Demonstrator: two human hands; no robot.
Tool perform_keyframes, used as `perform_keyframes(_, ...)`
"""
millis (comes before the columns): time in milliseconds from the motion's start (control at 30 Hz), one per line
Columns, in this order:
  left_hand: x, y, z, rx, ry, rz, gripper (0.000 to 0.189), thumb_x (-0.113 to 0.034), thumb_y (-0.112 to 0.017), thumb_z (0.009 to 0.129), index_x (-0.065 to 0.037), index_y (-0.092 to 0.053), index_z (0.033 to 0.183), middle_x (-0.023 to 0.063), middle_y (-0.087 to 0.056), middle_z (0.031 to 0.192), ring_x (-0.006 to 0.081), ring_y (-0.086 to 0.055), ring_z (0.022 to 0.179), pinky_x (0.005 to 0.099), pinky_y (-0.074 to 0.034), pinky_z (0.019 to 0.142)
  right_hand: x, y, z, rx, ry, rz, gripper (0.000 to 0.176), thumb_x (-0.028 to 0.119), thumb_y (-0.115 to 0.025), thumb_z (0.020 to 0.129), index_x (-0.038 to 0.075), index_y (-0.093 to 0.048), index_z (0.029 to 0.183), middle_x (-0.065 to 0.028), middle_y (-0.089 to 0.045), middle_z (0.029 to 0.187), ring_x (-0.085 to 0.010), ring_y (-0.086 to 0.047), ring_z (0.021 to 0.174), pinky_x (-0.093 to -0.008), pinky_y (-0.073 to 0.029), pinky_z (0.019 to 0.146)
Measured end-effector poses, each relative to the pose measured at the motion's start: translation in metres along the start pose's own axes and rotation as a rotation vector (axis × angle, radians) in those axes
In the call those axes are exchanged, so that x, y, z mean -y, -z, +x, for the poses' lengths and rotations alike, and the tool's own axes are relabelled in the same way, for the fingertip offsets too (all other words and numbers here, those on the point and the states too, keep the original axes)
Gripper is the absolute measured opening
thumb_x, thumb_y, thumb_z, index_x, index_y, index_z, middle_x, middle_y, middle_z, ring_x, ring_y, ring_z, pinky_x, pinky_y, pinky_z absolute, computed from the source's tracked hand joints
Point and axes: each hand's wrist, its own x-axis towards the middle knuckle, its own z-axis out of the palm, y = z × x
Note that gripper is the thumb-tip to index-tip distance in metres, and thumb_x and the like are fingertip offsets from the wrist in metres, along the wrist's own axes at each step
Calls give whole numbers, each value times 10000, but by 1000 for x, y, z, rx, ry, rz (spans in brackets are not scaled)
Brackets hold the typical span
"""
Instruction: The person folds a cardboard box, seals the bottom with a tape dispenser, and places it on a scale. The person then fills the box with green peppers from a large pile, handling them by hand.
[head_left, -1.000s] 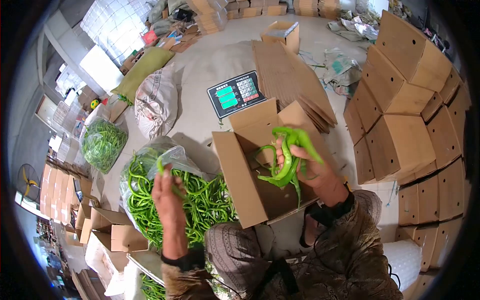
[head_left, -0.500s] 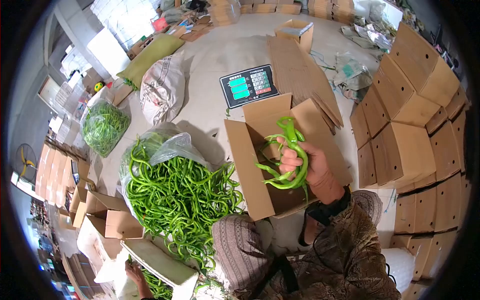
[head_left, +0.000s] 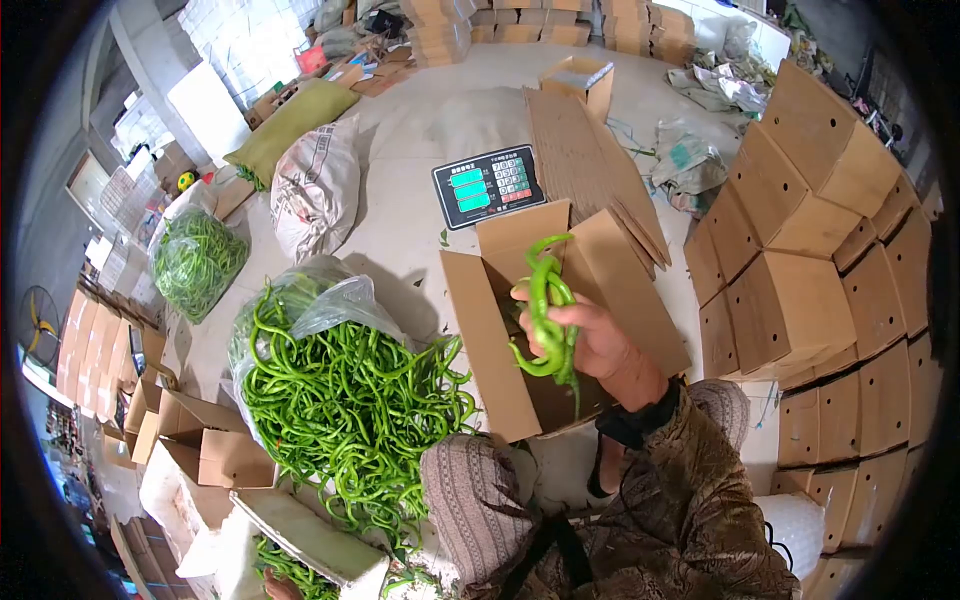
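Holding changed: left hand (head_left: 283, 587) has dropped from beside the box to the bottom edge of view, now among peppers in the off-white open container (head_left: 305, 540), near-left of the box. Too cut off to tell its grip. Right hand (head_left: 605, 345) alone has the bunch of long, curved green peppers (head_left: 546, 300), fingers closed round it, over the open brown cardboard box (head_left: 492, 345). So only one hand is serving the box.

Surface: pale floor (head_left: 410, 130). Loose green pepper pile (head_left: 340, 400) spills from a clear plastic bag left of the box; black scale panel (head_left: 487, 187) with lit green displays just beyond it.

Room: brown carton stacks (head_left: 800, 300) right of the box, white woven sack (head_left: 315, 190) far left.
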Motion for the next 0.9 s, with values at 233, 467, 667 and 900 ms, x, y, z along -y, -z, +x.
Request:
perform_keyframes(233, -73, 1, -10, 20, -119, -363, 231, -89, -582, 781, 9, -651, 980, 211, -618, 961, 373, -572, 880, 454, -450, 793, -7, 15, -3, 84, 8, -72, 565, 97, -626, 734, 25, -457, 1268, -120, -569, 1137, -186, -566, 933, -321, -476, 847)
perform_keyframes(467, -152, 5, -18, 262, 55, -636, 265, -104, -544, 788, 37, -652, 984, 182, -650, 871, 268, -599, 780, 369, -467, 762, -7, 20, -12, -3, -24, -298, 519, 115, -664, 745, 31, -484, 1224, -97, -577, 1159, -169, -547, 973, -315, -450, 869)
perform_keyframes(667, -196, 0, -43, 316, -8, -778, 242, -56, -518, 820, 31, -658, 998, 131, -678, 905, 177, -618, 806, 288, -488, 719, -16, 45, -12, -171, 1, -899, 479, 195, -724, 716, 27, -547, 1128, -78, -582, 1058, -176, -550, 942, -315, -437, 834)
perform_keyframes(900, -225, -25, -98, 446, 54, -840, 200, 14, -571, 860, 22, -640, 1048, 61, -675, 906, 108, -613, 788, 231, -483, 692, -13, 49, -14, -185, -173, -1813, 498, 174, -699, 778, 12, -559, 1228, -164, -654, 1026, -227, -627, 945, -355, -496, 859)
